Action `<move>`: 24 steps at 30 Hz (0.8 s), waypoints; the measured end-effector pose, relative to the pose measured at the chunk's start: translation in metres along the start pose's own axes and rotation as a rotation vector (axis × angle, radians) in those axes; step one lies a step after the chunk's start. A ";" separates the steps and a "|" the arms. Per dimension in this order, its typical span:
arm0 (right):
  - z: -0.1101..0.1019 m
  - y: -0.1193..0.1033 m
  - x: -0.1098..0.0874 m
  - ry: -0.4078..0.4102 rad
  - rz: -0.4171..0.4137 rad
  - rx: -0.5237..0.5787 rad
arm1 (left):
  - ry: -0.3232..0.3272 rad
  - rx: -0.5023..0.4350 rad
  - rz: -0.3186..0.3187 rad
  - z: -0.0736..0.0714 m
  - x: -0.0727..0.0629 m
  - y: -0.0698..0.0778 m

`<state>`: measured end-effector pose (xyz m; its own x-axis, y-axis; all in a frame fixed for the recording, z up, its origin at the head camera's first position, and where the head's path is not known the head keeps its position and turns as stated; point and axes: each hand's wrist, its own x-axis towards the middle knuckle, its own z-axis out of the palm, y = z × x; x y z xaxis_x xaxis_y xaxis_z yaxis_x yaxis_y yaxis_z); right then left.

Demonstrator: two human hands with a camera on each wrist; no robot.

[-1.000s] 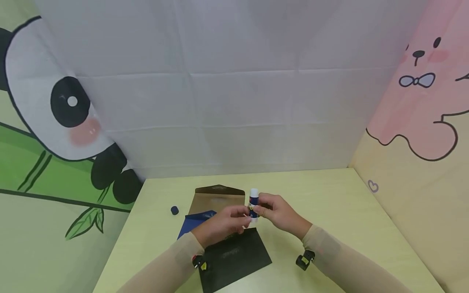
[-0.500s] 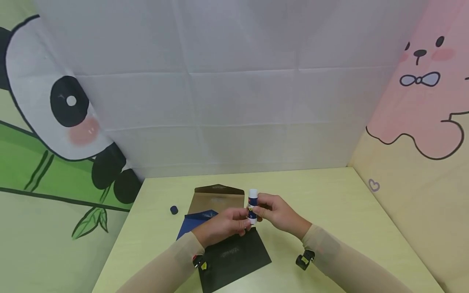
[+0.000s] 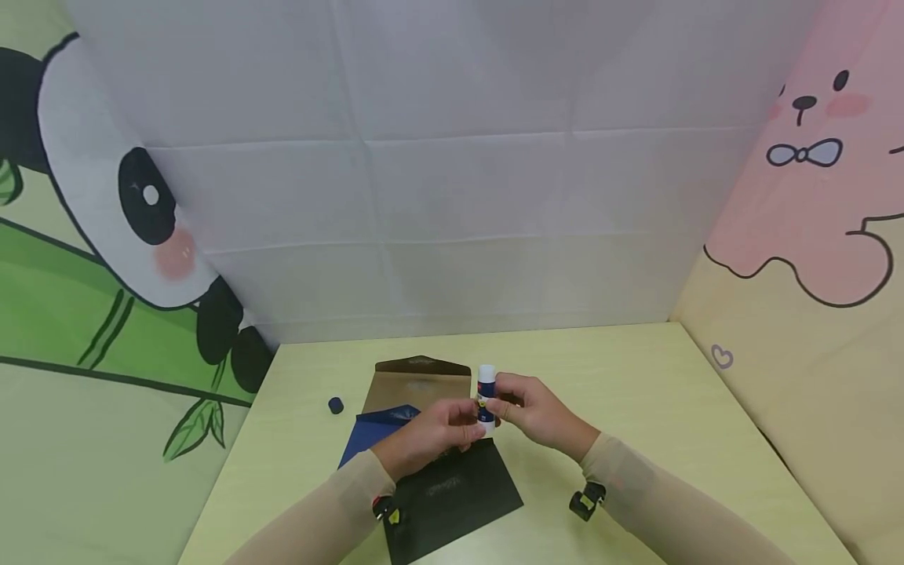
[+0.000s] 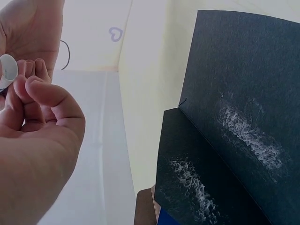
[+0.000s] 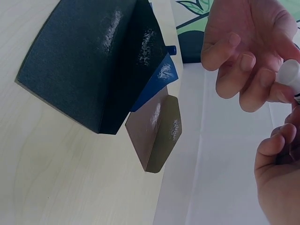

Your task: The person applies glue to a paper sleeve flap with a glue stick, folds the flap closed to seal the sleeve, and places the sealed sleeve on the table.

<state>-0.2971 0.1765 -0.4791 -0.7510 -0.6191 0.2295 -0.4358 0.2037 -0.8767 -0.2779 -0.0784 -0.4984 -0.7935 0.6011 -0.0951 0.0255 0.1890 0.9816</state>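
Note:
A glue stick (image 3: pixel 486 390), dark blue with white ends, stands upright above the table between both hands. My right hand (image 3: pixel 542 413) grips its barrel from the right with thumb and fingers. From the left, my left hand (image 3: pixel 439 431) pinches the white base (image 5: pixel 289 75) at the bottom. Below the hands lies a black envelope (image 3: pixel 462 498), its flap folded open. White glue smears (image 4: pixel 251 136) show on its body and flap in the left wrist view. The stick's dark blue cap (image 3: pixel 335 405) sits apart on the table at the left.
A blue envelope (image 3: pixel 370 429) lies partly under the left forearm and the black envelope. Behind it is a brown envelope (image 3: pixel 417 390) with its flap open; both bear white smears in the right wrist view. A white cloth wall (image 3: pixel 452 282) borders the table's back edge.
The glue stick has drifted very slightly left in the head view, with both hands still on it. The envelopes and the cap stay put.

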 end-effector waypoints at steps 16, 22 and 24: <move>0.004 0.001 0.000 0.016 -0.046 -0.026 | 0.097 -0.027 -0.008 0.005 0.001 0.000; 0.005 0.001 0.001 0.017 -0.050 -0.030 | 0.128 -0.031 -0.004 0.007 0.000 0.000; 0.005 0.001 0.001 0.020 -0.052 -0.033 | 0.140 -0.028 -0.003 0.009 0.000 0.000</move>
<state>-0.2955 0.1721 -0.4824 -0.7365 -0.6143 0.2830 -0.4902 0.1965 -0.8492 -0.2725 -0.0717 -0.4996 -0.8708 0.4858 -0.0758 0.0077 0.1675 0.9858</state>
